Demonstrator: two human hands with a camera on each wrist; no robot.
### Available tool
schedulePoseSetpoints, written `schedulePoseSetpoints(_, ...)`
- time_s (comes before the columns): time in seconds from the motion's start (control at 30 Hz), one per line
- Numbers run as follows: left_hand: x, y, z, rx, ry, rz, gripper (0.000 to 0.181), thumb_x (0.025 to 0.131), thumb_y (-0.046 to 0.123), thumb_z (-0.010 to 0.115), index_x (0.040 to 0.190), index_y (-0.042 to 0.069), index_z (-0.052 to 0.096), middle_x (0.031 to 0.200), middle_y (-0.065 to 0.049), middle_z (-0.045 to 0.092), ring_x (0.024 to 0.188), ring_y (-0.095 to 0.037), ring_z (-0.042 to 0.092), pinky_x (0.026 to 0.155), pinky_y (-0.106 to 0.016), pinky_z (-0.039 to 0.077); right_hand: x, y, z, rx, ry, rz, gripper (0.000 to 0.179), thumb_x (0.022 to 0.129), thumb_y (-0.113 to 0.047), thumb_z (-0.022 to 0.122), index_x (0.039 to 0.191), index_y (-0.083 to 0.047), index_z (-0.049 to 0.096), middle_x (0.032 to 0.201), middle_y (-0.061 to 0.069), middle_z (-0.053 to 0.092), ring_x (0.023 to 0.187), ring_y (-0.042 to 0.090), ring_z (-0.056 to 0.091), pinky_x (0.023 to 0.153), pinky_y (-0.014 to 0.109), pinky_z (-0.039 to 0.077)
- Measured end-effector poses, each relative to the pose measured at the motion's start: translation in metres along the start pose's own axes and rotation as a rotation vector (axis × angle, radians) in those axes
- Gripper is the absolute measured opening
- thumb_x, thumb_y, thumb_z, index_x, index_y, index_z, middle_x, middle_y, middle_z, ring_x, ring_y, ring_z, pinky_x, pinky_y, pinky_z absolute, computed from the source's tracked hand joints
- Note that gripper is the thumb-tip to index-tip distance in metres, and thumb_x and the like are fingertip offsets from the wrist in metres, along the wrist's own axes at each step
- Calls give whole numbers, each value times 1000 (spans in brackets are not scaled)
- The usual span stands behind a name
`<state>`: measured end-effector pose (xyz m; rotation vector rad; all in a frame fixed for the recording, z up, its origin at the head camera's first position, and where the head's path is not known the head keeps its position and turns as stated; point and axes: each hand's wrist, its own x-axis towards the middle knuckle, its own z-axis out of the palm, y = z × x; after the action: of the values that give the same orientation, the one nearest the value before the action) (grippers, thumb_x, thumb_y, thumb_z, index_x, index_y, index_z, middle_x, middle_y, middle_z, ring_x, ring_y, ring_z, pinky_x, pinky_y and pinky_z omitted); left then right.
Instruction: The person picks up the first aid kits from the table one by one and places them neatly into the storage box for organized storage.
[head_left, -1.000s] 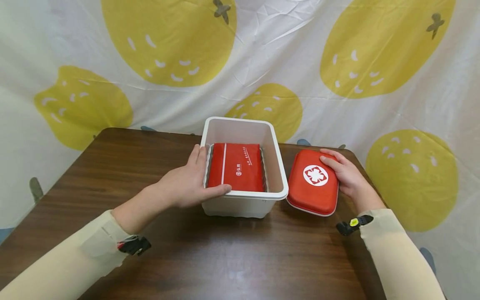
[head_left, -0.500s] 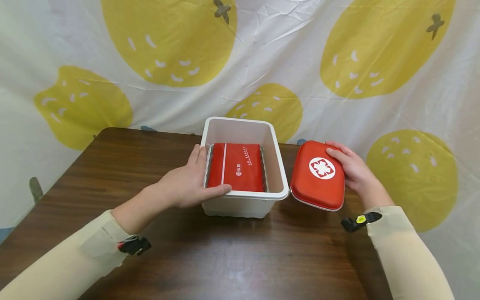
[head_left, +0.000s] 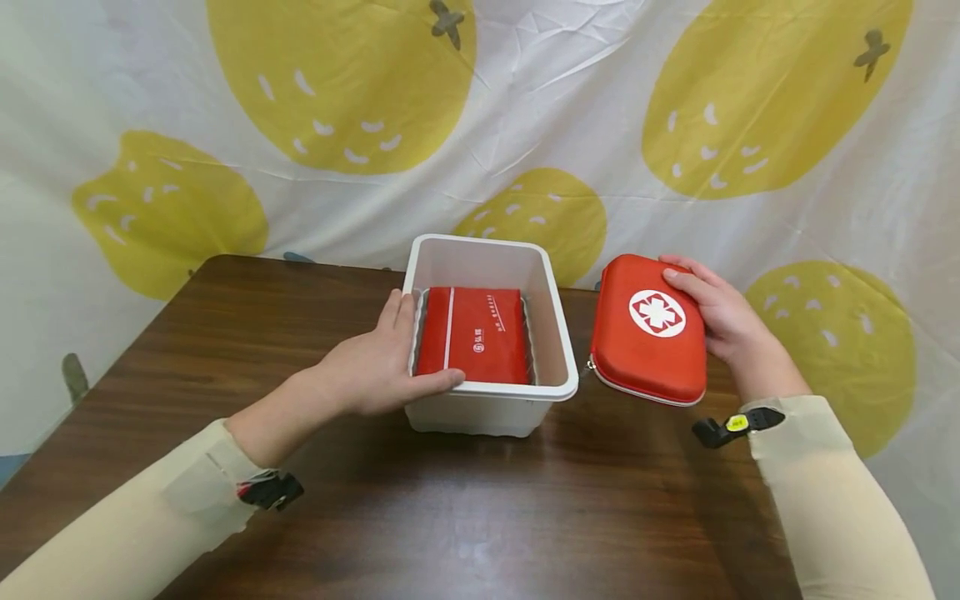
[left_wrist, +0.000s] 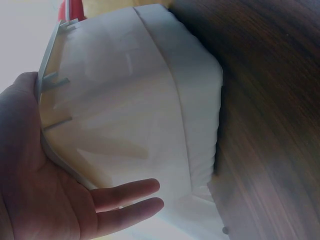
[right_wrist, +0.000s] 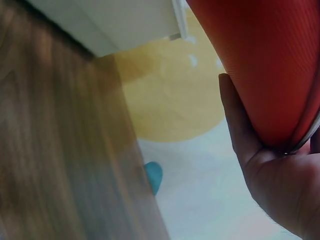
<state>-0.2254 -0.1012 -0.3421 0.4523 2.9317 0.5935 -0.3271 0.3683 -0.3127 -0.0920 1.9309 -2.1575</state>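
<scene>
My right hand (head_left: 723,312) grips a red zippered first-aid case (head_left: 637,367) with a white cross emblem, thumb on its top and fingers beneath. The case is raised and tilted to the right of a white plastic bin (head_left: 480,415). In the right wrist view, the case's red underside (right_wrist: 270,65) lies against the fingers. My left hand (head_left: 371,367) rests at the bin's near left corner. Its thumb lies on the near rim, and straight fingers touch the outer wall (left_wrist: 115,90) in the left wrist view. A red printed package (head_left: 491,342) lies inside the bin.
The bin stands on a brown wooden table (head_left: 480,517). Clear ribbed plastic edges (head_left: 529,333) show beside the red package. Behind the table hangs a white curtain (head_left: 540,108) with yellow fruit prints.
My right hand has lifted the first-aid case up and rightward, away from the bin's side. The left hand and the bin have stayed in place.
</scene>
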Motion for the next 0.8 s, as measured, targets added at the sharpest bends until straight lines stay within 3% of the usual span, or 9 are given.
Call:
schedulePoseSetpoints(0.13,1,2,0,0,-5,4,130,92,79,62,174,-2,3,183,-24,4,135,-42,63,90,-51,64,-2,-11,3,27,-24,-8,29,113,-23,61,141,-31,62,107,-3,77,80,14,77,71,31,66)
schedulePoseSetpoints(0.43,3,3,1,3,6,13,129,93,78,62,174,-3,4,183,-25,5,130,-43,66,89,-51,65,1,-27,18,-14,27,-24,30,112,-25,65,141,-31,69,112,-5,76,83,13,75,71,29,65)
schedulePoseSetpoints(0.8,4,0,3,0,5,18,128,93,79,60,174,-4,4,183,-26,6,134,-44,64,91,-51,65,17,-35,54,-45,3,-45,30,109,-28,69,139,-30,69,114,-3,76,84,13,75,72,28,65)
